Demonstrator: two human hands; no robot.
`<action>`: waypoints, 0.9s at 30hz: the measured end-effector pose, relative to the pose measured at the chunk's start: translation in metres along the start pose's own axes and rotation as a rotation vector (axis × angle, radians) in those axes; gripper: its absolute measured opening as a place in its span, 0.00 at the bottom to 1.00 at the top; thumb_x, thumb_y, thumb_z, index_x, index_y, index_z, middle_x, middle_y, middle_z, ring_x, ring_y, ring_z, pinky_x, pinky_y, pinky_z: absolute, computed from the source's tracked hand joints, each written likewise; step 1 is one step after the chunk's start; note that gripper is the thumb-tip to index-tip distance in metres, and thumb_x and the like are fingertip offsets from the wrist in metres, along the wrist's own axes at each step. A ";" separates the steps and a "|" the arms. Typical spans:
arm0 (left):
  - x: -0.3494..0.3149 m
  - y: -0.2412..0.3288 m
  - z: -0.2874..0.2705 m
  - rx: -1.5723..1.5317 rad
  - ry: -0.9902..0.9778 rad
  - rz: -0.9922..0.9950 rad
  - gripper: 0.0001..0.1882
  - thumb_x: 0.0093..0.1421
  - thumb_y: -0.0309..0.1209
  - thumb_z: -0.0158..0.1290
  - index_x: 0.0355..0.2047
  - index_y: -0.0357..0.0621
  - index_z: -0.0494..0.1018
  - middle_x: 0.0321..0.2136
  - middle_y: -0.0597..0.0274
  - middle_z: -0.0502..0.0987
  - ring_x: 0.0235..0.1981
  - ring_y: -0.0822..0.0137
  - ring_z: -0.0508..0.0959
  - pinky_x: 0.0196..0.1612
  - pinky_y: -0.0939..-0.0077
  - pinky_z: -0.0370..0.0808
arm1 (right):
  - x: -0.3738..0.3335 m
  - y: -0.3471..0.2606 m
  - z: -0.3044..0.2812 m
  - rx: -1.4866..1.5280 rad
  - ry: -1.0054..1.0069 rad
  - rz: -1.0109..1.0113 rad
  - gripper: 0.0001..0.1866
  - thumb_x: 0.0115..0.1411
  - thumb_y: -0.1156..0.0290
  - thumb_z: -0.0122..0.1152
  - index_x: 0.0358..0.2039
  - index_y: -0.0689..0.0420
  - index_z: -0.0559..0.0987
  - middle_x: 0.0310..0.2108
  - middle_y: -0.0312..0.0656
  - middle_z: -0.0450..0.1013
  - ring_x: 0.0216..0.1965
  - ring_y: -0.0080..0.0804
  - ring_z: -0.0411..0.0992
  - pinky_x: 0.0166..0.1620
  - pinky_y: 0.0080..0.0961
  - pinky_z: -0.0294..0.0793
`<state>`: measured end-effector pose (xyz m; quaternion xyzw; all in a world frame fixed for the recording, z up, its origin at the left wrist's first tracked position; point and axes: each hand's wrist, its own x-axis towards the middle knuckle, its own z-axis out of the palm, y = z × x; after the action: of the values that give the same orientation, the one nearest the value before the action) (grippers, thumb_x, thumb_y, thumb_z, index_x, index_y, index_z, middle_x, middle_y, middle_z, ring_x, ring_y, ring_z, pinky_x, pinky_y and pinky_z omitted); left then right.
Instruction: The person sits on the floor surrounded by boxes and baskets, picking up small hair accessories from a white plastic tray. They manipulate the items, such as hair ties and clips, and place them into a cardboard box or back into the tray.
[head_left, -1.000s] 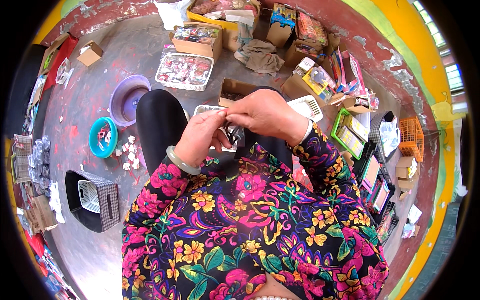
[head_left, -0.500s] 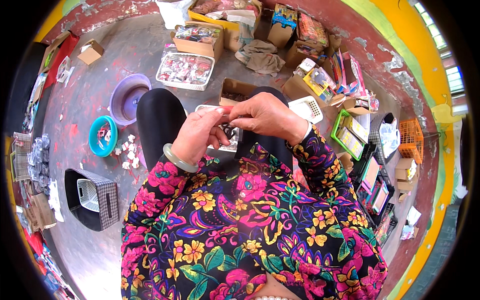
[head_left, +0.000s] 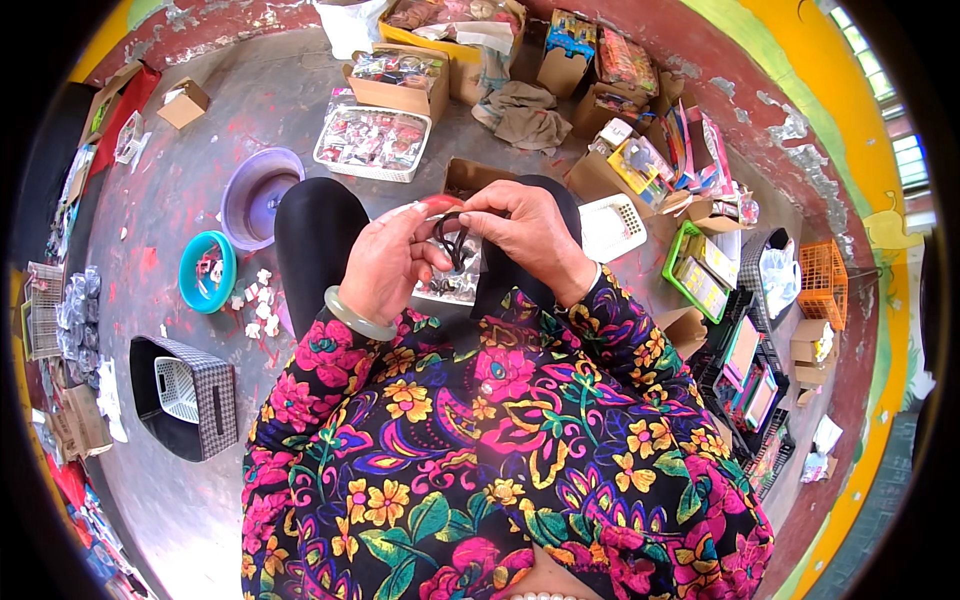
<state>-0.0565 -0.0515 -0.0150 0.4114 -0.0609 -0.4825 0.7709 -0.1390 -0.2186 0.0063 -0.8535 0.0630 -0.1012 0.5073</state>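
Observation:
Both hands meet above my lap. My left hand (head_left: 385, 262), with a pale bangle on its wrist, is closed with a small red piece (head_left: 441, 203) at its fingertips. My right hand (head_left: 535, 238) pinches a black cord loop (head_left: 453, 240), which looks like a hair tie and hangs between the two hands. The loop's upper end is hidden by the fingers. Just below, between my knees, stands a white tray (head_left: 440, 297) with small dark and pale pieces in it, partly covered by my hands.
A cardboard box (head_left: 465, 172) and a white basket (head_left: 640, 232) stand beyond my knees. Farther out is a white basket of packets (head_left: 326, 160). On the left are a purple basin (head_left: 233, 195), a teal bowl (head_left: 187, 285) and scattered white pieces (head_left: 262, 308). A green basket (head_left: 672, 245) stands right.
My hands have drawn slightly apart and lower. More of the black cord loop now shows between them, and the red piece is plainer to see.

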 end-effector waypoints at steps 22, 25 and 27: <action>0.004 -0.013 -0.004 0.152 -0.057 -0.096 0.09 0.55 0.26 0.53 0.37 0.38 0.70 0.33 0.62 0.76 0.20 0.84 0.70 0.17 0.93 0.65 | 0.002 0.002 -0.004 0.690 0.101 0.366 0.09 0.59 0.68 0.52 0.32 0.60 0.75 0.25 0.36 0.73 0.26 0.20 0.72 0.27 0.15 0.71; 0.003 -0.010 0.000 0.082 -0.072 -0.145 0.06 0.56 0.25 0.52 0.35 0.39 0.71 0.30 0.59 0.77 0.18 0.82 0.71 0.17 0.93 0.65 | 0.001 0.003 -0.004 0.712 0.104 0.369 0.09 0.59 0.68 0.52 0.33 0.60 0.75 0.25 0.36 0.73 0.26 0.20 0.72 0.26 0.15 0.72; 0.003 -0.012 0.000 0.059 -0.083 -0.128 0.05 0.56 0.25 0.51 0.34 0.39 0.71 0.28 0.58 0.77 0.17 0.82 0.71 0.16 0.92 0.66 | 0.000 0.003 -0.004 0.710 0.096 0.372 0.09 0.59 0.68 0.52 0.33 0.60 0.75 0.25 0.36 0.73 0.26 0.20 0.72 0.26 0.15 0.71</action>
<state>-0.0634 -0.0559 -0.0244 0.4167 -0.0806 -0.5455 0.7227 -0.1400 -0.2232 0.0059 -0.5934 0.2010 -0.0628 0.7769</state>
